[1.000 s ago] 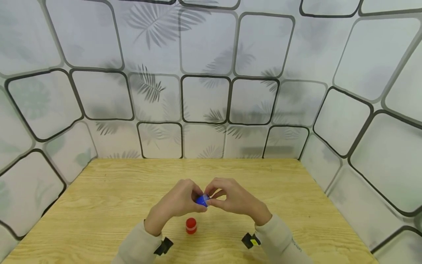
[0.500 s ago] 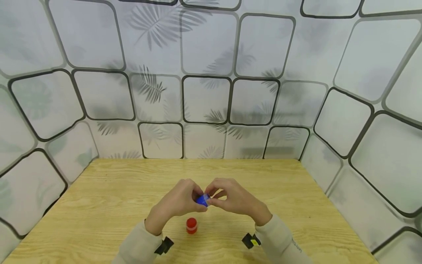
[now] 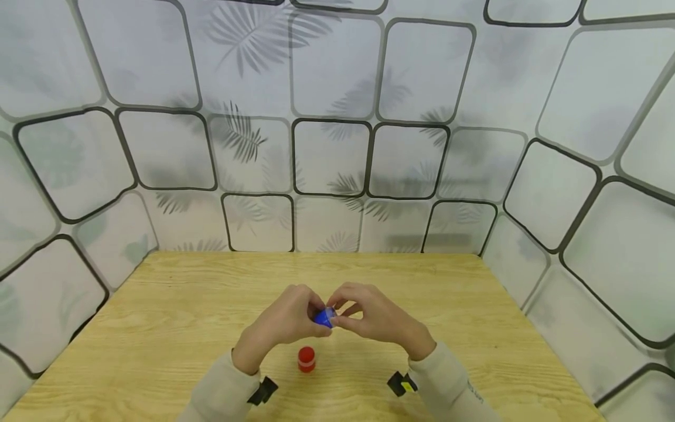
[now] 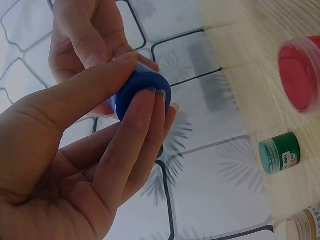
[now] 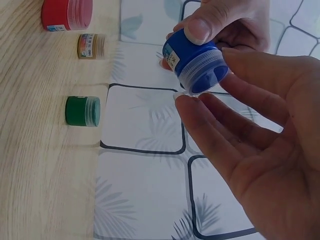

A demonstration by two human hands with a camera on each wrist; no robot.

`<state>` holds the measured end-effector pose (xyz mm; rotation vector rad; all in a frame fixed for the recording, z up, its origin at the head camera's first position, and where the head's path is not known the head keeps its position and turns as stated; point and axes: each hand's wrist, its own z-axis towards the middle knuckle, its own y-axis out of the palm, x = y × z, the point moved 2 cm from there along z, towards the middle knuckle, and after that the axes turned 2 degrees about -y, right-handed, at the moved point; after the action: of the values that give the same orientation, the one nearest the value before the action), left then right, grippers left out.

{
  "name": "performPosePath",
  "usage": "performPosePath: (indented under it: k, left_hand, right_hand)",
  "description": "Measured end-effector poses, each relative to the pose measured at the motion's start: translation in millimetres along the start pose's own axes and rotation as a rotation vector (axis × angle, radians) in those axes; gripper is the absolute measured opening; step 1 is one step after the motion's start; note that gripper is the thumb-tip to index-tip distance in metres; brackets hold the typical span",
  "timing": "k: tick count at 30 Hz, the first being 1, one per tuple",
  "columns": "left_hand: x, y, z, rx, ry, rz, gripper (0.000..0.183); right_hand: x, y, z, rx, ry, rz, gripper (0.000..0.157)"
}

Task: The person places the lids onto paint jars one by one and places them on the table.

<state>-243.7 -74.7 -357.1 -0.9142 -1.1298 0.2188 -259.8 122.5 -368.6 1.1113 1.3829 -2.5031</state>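
Note:
A small blue paint jar [image 3: 324,317] with a clear lid [image 5: 204,74] is held up between both hands over the table. My left hand [image 3: 285,317] grips the blue body; in the left wrist view its thumb and fingertips press round the jar's base [image 4: 145,92]. From the other side my right hand [image 3: 375,316] pinches the lid, thumb and fingertips at its rim in the right wrist view. The jar lies tilted, lid toward the right hand. A red paint jar [image 3: 306,359] stands on the table below, nearer the left forearm.
Wrist views show a green paint jar [image 5: 82,111] and a yellowish jar [image 5: 91,46] on the wooden table [image 3: 211,293]; both are out of sight in the head view. Patterned sheeting [image 3: 332,152] rises behind the table and along its sides.

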Motion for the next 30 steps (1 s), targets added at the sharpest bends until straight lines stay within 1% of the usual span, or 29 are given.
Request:
performPosePath:
  k: [5,14,23,30]
  left_hand:
    - [-1.2,-1.0,0.4,0.006,-0.009,-0.003,0.014]
    - [-0.9,-2.0,1.0,0.008,-0.004,-0.001,0.014]
    - [-0.4,-2.2,0.4,0.002,-0.004,-0.006,0.015]
    - [-0.8,-1.2,0.0,0.001,0.000,-0.003,0.015]
  right_hand:
    - [-0.2,-1.0,-0.5,0.002,-0.015,0.019,0.027]
    - [1.0,-0.9,0.1,0.015,-0.077,0.011,0.026]
    - [-0.3,-0.4,0.6,0.015,-0.060,0.010,0.023]
    - [0.4,-0.2,0.1,0.010,0.017,0.033,0.022]
